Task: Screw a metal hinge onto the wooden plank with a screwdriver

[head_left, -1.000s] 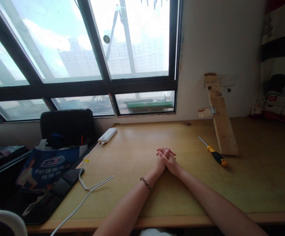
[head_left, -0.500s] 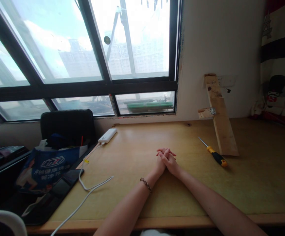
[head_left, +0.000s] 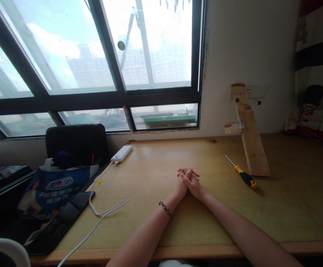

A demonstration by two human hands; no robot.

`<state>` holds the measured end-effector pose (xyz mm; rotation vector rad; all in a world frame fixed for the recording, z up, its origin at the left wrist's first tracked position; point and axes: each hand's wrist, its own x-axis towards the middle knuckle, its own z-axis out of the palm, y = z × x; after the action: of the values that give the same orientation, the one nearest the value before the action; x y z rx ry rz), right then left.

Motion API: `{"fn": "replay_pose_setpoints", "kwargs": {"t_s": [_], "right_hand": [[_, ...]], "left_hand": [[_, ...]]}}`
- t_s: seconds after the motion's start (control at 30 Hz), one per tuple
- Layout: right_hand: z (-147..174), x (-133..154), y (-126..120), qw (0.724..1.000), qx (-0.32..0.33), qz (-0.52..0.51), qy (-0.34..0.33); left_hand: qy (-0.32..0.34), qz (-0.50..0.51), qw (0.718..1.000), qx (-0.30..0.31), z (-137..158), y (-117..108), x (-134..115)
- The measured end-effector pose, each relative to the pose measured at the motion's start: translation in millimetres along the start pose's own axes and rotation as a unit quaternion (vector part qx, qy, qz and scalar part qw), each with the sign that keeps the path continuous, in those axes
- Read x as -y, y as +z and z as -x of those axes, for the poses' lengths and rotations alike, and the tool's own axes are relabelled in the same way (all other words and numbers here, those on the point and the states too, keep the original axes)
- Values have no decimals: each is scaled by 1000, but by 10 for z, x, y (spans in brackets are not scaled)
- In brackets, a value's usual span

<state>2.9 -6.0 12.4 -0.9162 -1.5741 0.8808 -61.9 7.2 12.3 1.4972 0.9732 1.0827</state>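
Note:
My left hand [head_left: 181, 184] and my right hand [head_left: 195, 185] are clasped together over the table, fingers interlaced. No object shows in either of them. A braided bracelet [head_left: 165, 209] circles my left wrist. To the right of my hands lies a screwdriver [head_left: 243, 175] with a yellow and black handle, its metal tip pointing to the back left. Just beyond it a wooden board [head_left: 253, 142] leans up towards the wall. A short wood piece [head_left: 233, 128] is joined to the board's left side by a metal hinge [head_left: 241, 126]. Neither hand touches these things.
The wooden table [head_left: 150, 230] reaches back to the wall and window. On its left are a white power bank [head_left: 121, 153] and a white cable [head_left: 94, 226]. A black chair [head_left: 76, 142] with a blue bag [head_left: 58, 193] stands beyond the left edge. A curtain [head_left: 317, 81] hangs at right.

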Motion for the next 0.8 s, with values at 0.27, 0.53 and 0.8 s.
{"fn": "replay_pose_setpoints", "kwargs": {"t_s": [0.27, 0.53, 0.8], "right_hand": [[7, 13, 3, 1000, 0, 0, -1], [3, -21, 3, 1000, 0, 3, -5], [3, -44, 1, 1000, 3, 0, -6]], "left_hand": [[4, 16, 1000, -7, -12, -4, 55], [18, 7, 1000, -4, -25, -9, 89], [17, 15, 1000, 1, -35, -15, 123]]}}
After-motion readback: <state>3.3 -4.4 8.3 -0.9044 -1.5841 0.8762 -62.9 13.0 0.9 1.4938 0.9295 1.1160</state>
